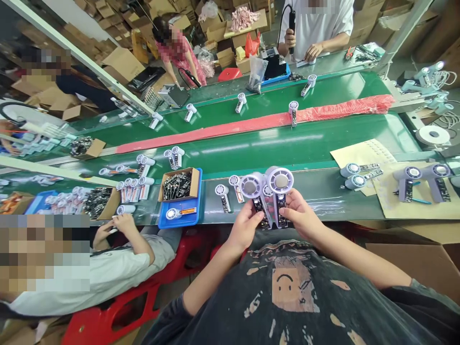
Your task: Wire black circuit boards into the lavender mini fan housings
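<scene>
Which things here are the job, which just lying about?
Job: left hand gripping a fan; right hand gripping a second fan; loose fan on the belt beside them.
Lying about: red strip, paper sheet, cardboard box, red stool.

bright, even light falls from overhead across a factory floor, leaving only soft shadows around the cardboard boxes (122, 64) and along the green conveyor belt (230, 153). pale streaks of glare run across the belt's glossy surface, and the white rims of the handheld fans (266, 184) near the middle are close to washed out. the wide lens bows the pale rail (72, 51) at far left and stretches the scene toward the edges. a coarse mosaic block (45, 254) hides detail at near left; most of the rest stays fairly sharp.
</scene>
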`<control>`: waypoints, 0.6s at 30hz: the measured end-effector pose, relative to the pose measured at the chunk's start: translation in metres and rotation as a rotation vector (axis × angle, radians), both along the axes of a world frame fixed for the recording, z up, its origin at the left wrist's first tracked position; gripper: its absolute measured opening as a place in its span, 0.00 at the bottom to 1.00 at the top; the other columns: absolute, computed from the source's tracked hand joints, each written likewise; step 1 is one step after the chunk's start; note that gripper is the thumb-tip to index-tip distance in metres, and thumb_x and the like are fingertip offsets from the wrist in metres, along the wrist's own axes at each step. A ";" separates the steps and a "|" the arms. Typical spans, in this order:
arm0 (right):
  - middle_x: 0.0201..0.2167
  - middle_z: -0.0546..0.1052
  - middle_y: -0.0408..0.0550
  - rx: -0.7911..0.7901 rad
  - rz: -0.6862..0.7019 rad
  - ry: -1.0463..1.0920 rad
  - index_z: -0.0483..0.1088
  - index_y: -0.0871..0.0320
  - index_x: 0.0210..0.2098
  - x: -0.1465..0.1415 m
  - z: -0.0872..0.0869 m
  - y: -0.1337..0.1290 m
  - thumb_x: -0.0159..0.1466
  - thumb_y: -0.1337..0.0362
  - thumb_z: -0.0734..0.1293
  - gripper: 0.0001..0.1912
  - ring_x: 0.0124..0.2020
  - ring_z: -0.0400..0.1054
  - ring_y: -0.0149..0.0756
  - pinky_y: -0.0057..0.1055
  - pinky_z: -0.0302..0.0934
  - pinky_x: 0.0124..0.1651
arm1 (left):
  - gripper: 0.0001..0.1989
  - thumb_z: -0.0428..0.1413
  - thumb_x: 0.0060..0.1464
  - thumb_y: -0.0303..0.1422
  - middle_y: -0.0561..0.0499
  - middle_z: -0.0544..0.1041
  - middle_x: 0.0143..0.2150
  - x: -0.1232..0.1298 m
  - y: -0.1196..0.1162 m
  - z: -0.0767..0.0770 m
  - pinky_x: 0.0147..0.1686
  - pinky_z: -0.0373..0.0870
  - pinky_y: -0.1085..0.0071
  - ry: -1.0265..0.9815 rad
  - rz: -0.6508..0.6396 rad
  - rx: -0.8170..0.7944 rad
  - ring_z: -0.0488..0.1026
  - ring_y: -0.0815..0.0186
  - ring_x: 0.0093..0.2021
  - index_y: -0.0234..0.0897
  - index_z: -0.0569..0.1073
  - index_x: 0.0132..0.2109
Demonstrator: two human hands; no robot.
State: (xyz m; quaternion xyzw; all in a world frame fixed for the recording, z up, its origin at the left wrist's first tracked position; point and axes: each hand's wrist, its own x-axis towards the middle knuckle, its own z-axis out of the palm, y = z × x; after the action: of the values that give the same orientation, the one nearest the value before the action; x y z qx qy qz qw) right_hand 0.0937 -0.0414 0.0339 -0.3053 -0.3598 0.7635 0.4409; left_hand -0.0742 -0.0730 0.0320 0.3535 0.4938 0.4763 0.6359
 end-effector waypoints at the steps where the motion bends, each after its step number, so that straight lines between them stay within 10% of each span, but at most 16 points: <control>1: 0.46 0.77 0.47 -0.036 0.002 -0.071 0.59 0.51 0.51 0.012 -0.012 0.002 0.56 0.63 0.68 0.24 0.43 0.75 0.40 0.40 0.70 0.46 | 0.21 0.59 0.50 0.37 0.45 0.79 0.48 0.003 -0.001 -0.009 0.50 0.73 0.60 0.016 0.033 -0.095 0.77 0.55 0.49 0.36 0.73 0.51; 10: 0.35 0.75 0.48 -0.119 0.046 -1.111 0.62 0.57 0.52 0.163 -0.141 -0.012 0.63 0.61 0.60 0.18 0.31 0.72 0.39 0.35 0.65 0.37 | 0.14 0.56 0.55 0.43 0.57 0.70 0.24 0.030 -0.033 -0.121 0.19 0.64 0.76 0.482 0.299 -0.556 0.66 0.73 0.18 0.36 0.67 0.40; 18: 0.51 0.75 0.58 -0.008 0.281 -1.443 0.63 0.58 0.55 0.188 -0.171 -0.018 0.69 0.60 0.57 0.17 0.48 0.72 0.45 0.33 0.60 0.45 | 0.15 0.54 0.63 0.40 0.49 0.75 0.41 0.040 -0.026 -0.180 0.36 0.74 0.66 0.869 0.171 -0.646 0.74 0.67 0.35 0.33 0.70 0.50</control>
State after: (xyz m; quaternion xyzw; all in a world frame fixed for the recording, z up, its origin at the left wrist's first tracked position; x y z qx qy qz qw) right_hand 0.2818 -0.0594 -0.1373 -0.6846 -0.5934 0.4232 -0.0086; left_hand -0.0346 -0.0987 -0.1478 0.2631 0.8591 0.1607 0.4086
